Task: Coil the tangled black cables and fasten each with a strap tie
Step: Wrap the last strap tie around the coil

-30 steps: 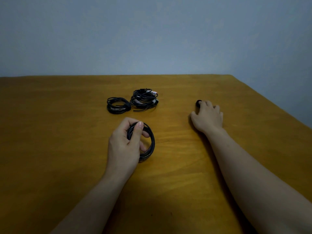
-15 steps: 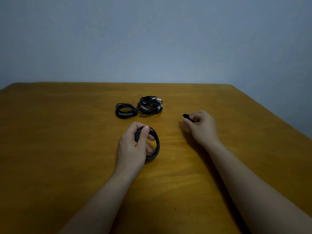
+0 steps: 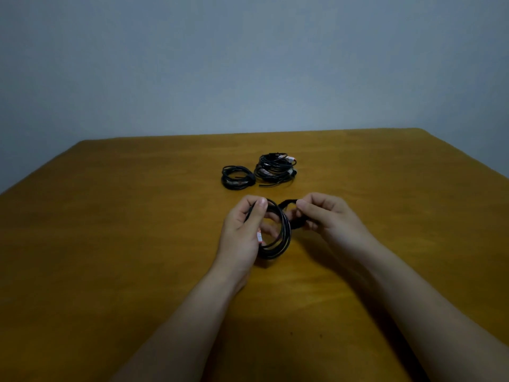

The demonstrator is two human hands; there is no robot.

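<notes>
Over the table (image 3: pixel 110 244), left hand (image 3: pixel 242 232) holds the coil (image 3: pixel 278 232) upright, edge-on.

Table: broad ochre-brown wooden table (image 3: pixel 110 244) with a smooth top and faint grain; its far edge runs along a plain grey-blue wall (image 3: pixel 248 64).
Left bundle: small flat coil of thin black cable (image 3: pixel 237 177), lying on the far middle of the table.
Right bundle: taller heap of coiled black cables with white and red plug ends (image 3: pixel 275 169), just beside the small flat coil on its right; whether the two touch cannot be told.
Loose end: one straight black cable tip sticks out at the heap's near side, flat on the wood.
Marks: two small dark specks (image 3: pixel 291 333) on the near part of the top.
</notes>
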